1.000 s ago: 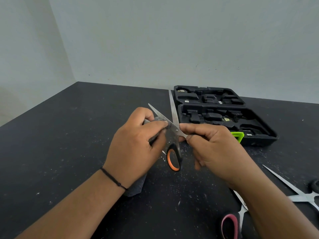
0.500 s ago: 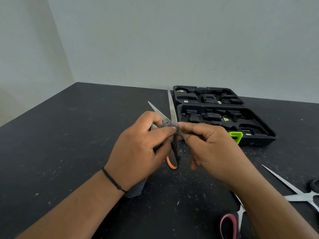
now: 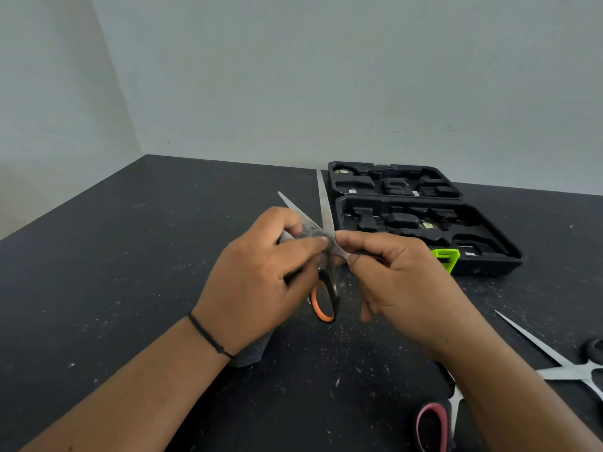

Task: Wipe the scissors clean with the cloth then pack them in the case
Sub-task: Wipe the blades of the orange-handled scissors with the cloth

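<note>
1. The orange-handled steel scissors (image 3: 321, 256), blades spread, are held up just left of the open black plastic case (image 3: 424, 220).
2. The left hand (image 3: 257, 282) pinches the grey cloth (image 3: 306, 234) onto a blade.
3. The right hand (image 3: 401, 282) grips the scissors near the case.
4. Rub slowly, fingers off the sharp edge.

Mid-frame, the orange-handled scissors (image 3: 323, 256) are held blades spread and pointing up, with the grey cloth (image 3: 303, 234) bunched against one blade. The black moulded case (image 3: 421, 220) lies open at centre right, beside their tips.
</note>
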`<state>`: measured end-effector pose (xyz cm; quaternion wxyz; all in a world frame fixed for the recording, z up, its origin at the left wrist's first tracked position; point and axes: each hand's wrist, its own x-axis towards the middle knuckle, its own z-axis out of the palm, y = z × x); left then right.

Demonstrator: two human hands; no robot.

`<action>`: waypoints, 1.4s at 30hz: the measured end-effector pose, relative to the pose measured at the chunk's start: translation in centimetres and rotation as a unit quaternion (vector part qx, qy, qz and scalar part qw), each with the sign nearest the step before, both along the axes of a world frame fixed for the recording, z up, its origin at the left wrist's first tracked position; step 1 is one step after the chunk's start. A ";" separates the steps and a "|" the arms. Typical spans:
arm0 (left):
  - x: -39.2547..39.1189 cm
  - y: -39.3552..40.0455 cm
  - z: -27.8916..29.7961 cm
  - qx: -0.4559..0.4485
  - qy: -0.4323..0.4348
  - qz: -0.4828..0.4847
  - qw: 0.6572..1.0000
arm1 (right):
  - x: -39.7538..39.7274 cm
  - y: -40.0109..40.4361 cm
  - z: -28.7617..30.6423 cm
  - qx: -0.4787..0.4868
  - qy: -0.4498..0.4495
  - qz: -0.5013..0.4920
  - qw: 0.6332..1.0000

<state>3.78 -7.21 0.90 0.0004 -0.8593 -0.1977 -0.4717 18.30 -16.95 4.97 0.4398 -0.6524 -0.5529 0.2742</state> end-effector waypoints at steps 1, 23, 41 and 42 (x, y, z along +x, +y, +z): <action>0.0 0.0 -0.1 0.000 0.007 -0.008 1.000 | 0.0 0.0 0.0 0.002 0.003 -0.003 1.000; 0.0 0.1 0.1 -0.006 -0.043 0.014 0.999 | 0.4 0.0 -0.2 0.011 0.048 -0.001 0.999; -0.8 0.7 0.7 0.005 -0.051 0.029 0.998 | 1.0 0.6 -1.1 0.029 0.199 0.030 0.979; -0.8 0.6 0.7 0.005 -0.049 0.025 0.998 | 1.0 0.6 -1.0 0.028 0.203 0.030 0.978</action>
